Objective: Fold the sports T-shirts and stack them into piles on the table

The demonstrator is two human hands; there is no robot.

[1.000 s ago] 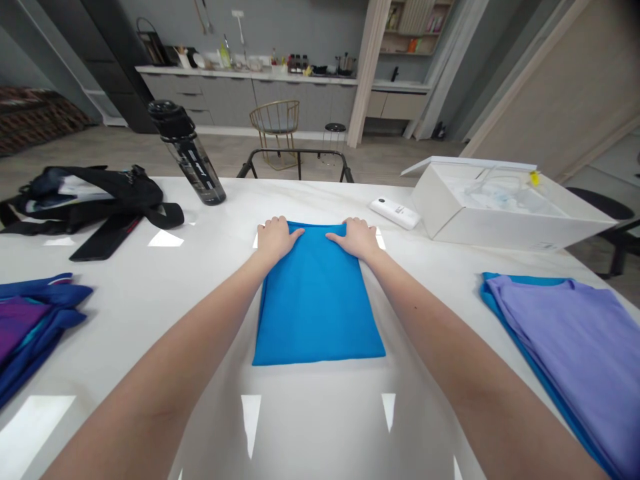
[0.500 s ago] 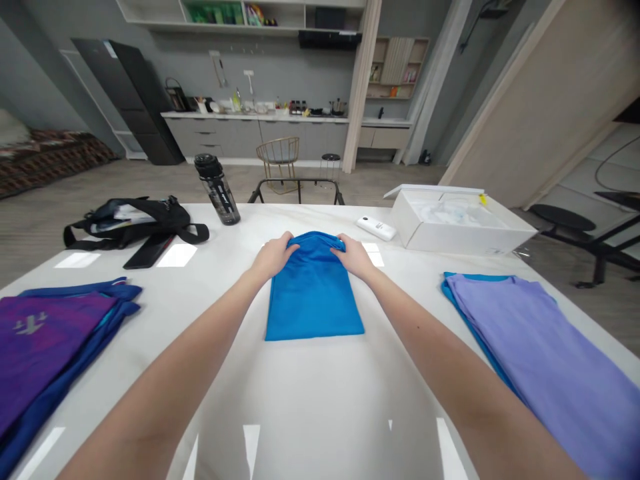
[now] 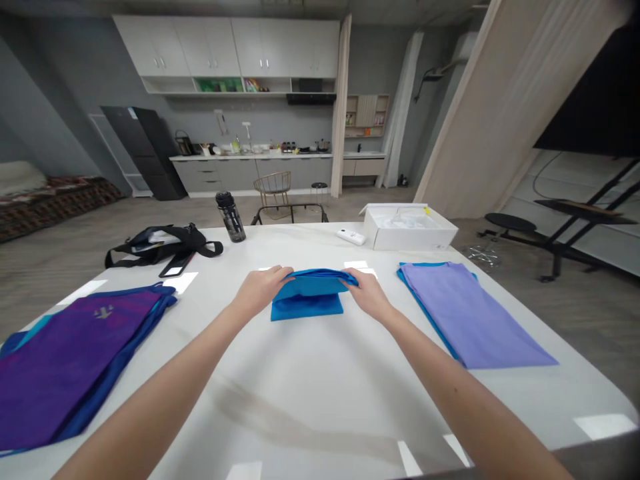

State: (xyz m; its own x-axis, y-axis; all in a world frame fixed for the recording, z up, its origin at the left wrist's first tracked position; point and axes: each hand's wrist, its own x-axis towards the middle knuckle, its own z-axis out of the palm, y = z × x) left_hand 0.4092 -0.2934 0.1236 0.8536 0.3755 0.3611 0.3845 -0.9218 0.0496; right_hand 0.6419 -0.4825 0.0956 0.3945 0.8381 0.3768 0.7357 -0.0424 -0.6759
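Left of our left hand, a purple garment lies on the desk. Our left arm extends forward and inward, its hand pinching the left end of the blue cloth. The cloth spans between both hands, upper section raised, lower section flat on the desk. Our right hand pinches the right end, the right arm mirroring the left. Right of it lies a lavender garment.

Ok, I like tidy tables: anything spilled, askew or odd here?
No spill or damage shows. Mildly untidy: the black bag, back left, has its strap sprawled, and the white box, back right, stands open.
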